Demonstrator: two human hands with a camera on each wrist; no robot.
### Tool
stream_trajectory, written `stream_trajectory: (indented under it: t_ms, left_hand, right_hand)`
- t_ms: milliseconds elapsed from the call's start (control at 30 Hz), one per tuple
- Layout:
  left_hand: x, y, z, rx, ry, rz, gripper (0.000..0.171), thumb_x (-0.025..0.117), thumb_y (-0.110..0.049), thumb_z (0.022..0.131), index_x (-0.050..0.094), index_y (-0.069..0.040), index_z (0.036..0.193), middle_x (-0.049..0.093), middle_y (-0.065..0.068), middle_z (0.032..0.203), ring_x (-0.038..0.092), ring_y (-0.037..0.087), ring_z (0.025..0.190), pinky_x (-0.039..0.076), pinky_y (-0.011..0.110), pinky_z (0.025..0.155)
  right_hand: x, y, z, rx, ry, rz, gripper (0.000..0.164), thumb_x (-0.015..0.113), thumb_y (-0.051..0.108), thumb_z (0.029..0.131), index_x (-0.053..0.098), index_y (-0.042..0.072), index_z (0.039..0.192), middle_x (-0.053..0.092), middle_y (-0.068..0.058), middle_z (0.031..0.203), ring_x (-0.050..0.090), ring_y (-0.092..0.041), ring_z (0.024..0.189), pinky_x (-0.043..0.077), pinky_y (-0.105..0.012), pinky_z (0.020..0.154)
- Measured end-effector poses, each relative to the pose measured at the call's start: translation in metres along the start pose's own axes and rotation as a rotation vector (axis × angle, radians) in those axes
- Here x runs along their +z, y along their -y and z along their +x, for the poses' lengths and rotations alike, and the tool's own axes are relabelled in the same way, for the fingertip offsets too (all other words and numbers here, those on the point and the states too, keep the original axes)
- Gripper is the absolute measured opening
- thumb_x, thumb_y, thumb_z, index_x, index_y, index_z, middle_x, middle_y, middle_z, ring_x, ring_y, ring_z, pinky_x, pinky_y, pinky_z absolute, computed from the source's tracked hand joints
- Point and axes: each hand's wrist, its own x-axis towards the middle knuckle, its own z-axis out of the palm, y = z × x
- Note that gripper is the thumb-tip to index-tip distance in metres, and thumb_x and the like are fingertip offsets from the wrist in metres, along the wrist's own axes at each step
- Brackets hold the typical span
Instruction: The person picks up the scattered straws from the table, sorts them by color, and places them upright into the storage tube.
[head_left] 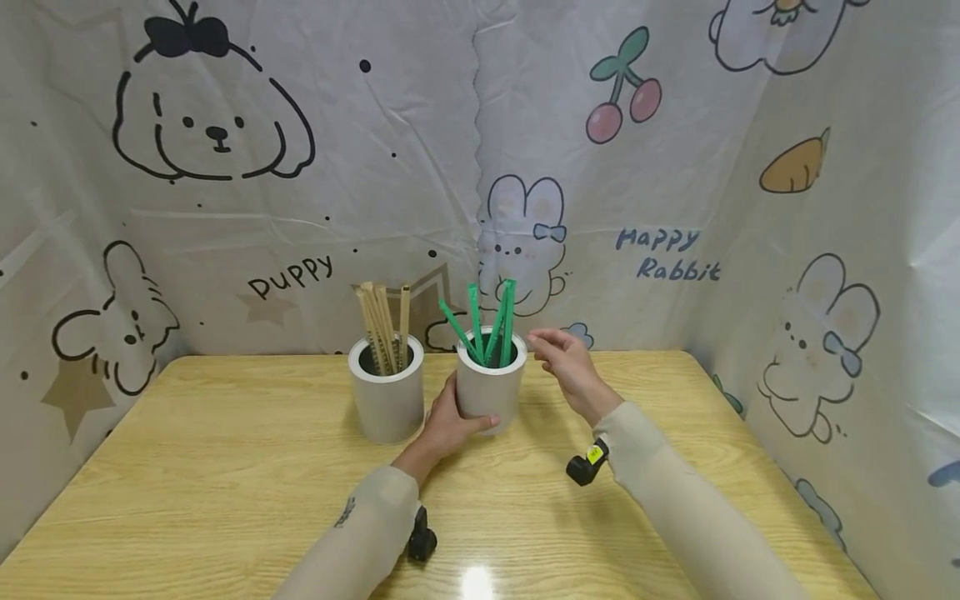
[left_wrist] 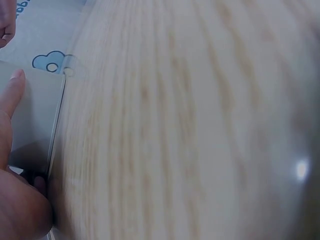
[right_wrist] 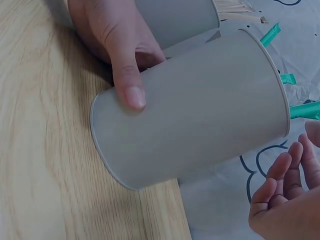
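Observation:
My left hand [head_left: 448, 421] grips the lower part of a whitish-grey cylindrical cup [head_left: 489, 396], its thumb across the front and its fingers round the left side. The thumb lies near the cup's base in the right wrist view. Several slim green stick packets [head_left: 495, 333] stick up out of this cup, leaning different ways. Beside the rim, on the right, is my right hand [head_left: 573, 371] with its fingers loosely bent and nothing visible in them. In the right wrist view its fingertips [right_wrist: 296, 150] are just off the rim, near a green packet.
A matching cup [head_left: 388, 408] stands close on the left, filled with several tan stick packets [head_left: 382, 329]. Both cups are toward the back of the wooden table [head_left: 225, 483]. Behind hangs a printed cloth [head_left: 420, 200], which also runs along both sides.

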Motion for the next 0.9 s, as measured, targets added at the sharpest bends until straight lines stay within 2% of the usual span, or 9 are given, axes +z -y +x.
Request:
stream_trajectory:
  t_ms: [200,433,667,900]
  left_hand:
    - [0.001,-0.001,-0.002,-0.003,-0.002,-0.004,0.107,0.087,-0.023,0.08,0.019,-0.01,0.161,0.037,0.018,0.161,0.039,0.041,0.145,0.03,0.06,0.12]
    - [-0.001,0.0,-0.002,-0.01,0.005,-0.015,0.107,0.087,-0.022,0.08,0.018,-0.01,0.161,0.037,0.018,0.161,0.04,0.041,0.145,0.031,0.059,0.12]
    - [-0.001,0.001,-0.001,-0.015,0.006,-0.015,0.107,0.087,-0.022,0.08,0.019,-0.01,0.161,0.037,0.018,0.161,0.039,0.041,0.145,0.031,0.06,0.12]
    - [-0.001,0.0,0.0,-0.021,-0.003,0.009,0.108,0.088,-0.027,0.079,0.019,-0.012,0.161,0.038,0.016,0.161,0.04,0.04,0.145,0.031,0.06,0.12]
  right_hand:
    - [-0.008,-0.004,-0.003,-0.012,-0.002,-0.035,0.04,0.06,0.027,0.102,0.058,0.0,0.131,0.057,0.005,0.108,0.051,-0.012,0.098,0.045,-0.025,0.088]
    - [-0.018,-0.01,-0.009,-0.005,0.01,-0.068,0.036,0.058,0.025,0.104,0.059,-0.001,0.129,0.059,0.008,0.101,0.053,-0.009,0.092,0.046,-0.022,0.084]
    - [-0.022,-0.019,-0.015,-0.014,0.036,-0.107,0.036,0.059,0.024,0.103,0.06,-0.002,0.128,0.062,0.007,0.102,0.055,-0.009,0.091,0.047,-0.022,0.083]
    - [-0.024,-0.028,-0.023,-0.017,0.066,-0.166,0.037,0.061,0.025,0.102,0.061,-0.002,0.127,0.065,0.007,0.101,0.056,-0.008,0.089,0.048,-0.029,0.088]
